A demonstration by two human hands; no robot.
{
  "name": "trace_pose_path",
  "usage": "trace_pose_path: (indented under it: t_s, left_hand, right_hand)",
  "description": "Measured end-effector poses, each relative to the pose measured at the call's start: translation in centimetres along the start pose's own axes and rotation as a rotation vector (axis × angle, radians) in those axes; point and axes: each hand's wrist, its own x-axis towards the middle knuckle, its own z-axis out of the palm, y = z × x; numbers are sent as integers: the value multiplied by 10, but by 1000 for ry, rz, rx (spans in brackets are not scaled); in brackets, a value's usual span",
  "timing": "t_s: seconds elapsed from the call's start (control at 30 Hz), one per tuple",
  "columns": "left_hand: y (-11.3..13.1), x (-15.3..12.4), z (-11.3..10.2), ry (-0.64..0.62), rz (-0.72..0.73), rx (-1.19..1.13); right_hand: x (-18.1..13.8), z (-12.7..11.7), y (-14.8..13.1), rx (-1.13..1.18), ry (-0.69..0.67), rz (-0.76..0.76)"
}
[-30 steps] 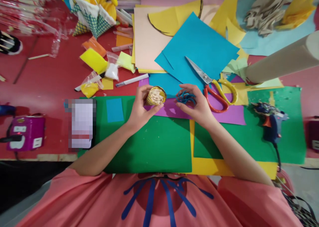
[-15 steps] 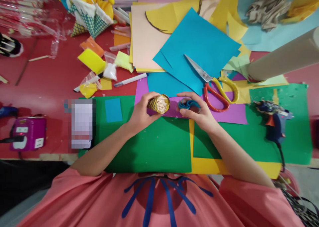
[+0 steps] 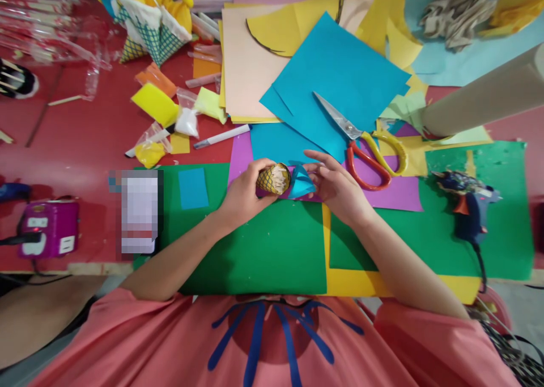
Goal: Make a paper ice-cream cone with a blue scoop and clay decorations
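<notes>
My left hand (image 3: 243,193) is wrapped round a small yellow cone with a dark lattice pattern (image 3: 272,179), its open mouth stuffed with pale crumpled paper and turned to the right. My right hand (image 3: 338,187) pinches a folded blue paper piece (image 3: 301,183) and holds it against the cone's mouth. Both hands hover over a purple sheet (image 3: 395,194) and a green sheet (image 3: 272,245).
Red-and-yellow scissors (image 3: 365,143) lie on blue paper (image 3: 340,75) just beyond my right hand. A blue glue gun (image 3: 465,203) rests at the right. A white marker (image 3: 223,136), small bags, a cardboard tube (image 3: 480,101) and a purple device (image 3: 46,228) surround the work area.
The blue paper piece has moved left from beside the scissors up to the cone's mouth. The cone has tipped so its opening faces right instead of up.
</notes>
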Motion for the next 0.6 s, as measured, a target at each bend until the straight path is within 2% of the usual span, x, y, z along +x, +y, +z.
trace_pose_path:
  t_s: [0.3, 0.47, 0.6]
  left_hand:
    - [0, 2, 0, 36, 7, -26]
    - [3, 1, 0, 22, -30, 25]
    - [5, 1, -1, 17, -19, 50]
  right_hand:
    - [0, -6, 7, 0, -44, -122]
    - [5, -10, 14, 167, 60, -145]
    - [7, -15, 13, 217, 175, -197]
